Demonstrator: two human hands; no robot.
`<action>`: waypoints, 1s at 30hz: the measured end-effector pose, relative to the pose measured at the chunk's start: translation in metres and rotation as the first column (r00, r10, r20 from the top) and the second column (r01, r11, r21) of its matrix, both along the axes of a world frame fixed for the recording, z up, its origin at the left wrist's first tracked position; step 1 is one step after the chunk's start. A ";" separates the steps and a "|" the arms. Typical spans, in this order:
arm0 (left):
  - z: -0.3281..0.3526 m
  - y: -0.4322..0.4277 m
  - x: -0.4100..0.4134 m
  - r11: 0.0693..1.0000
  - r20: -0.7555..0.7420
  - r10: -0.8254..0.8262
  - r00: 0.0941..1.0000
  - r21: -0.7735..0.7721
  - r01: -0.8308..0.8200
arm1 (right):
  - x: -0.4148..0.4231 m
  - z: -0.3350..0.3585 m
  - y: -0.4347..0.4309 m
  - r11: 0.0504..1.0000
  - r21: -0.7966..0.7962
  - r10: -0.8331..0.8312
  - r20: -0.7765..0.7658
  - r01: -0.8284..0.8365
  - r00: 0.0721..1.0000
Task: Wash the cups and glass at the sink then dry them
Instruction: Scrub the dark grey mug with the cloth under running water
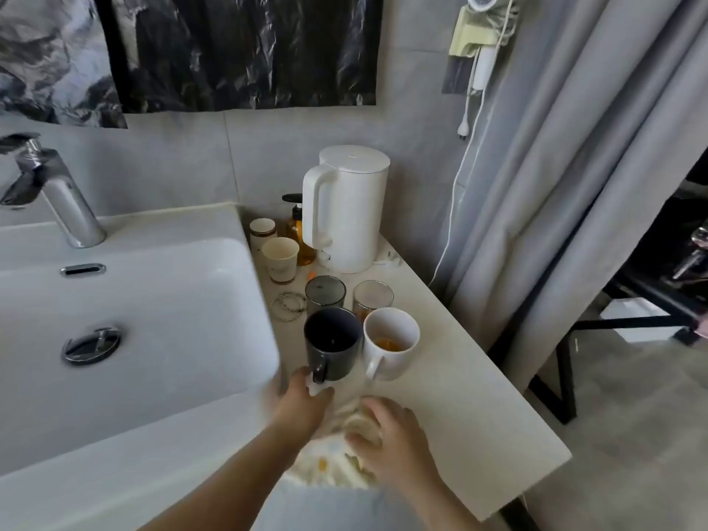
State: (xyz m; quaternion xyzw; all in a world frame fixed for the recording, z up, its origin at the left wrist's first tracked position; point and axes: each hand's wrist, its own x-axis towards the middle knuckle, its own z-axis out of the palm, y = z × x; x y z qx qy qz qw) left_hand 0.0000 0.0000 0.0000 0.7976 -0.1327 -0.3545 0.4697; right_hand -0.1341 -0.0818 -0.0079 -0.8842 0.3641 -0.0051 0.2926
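A dark mug (332, 344) and a white mug (390, 344) with orange residue inside stand side by side on the counter, to the right of the sink (161, 300). Behind them are a smoky grey glass (325, 295) and a clear glass (372, 298). A cream cloth (337, 461) lies bunched at the counter's front edge. My left hand (302, 402) is just below the dark mug's handle and pinches a white corner of the cloth. My right hand (394, 442) grips the bunched cloth from above.
A white kettle (346, 212), an amber pump bottle (297, 228) and two paper cups (279, 258) stand at the back of the counter. Bracelets (287, 306) lie beside the grey glass. The faucet (57, 193) rises at the sink's back left. A grey curtain (555, 166) hangs on the right.
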 end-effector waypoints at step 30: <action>0.033 0.022 -0.029 0.958 0.119 0.167 0.979 -0.255 -0.133 | -0.013 0.042 -0.016 0.755 0.638 -0.385 0.243 0.152 0.891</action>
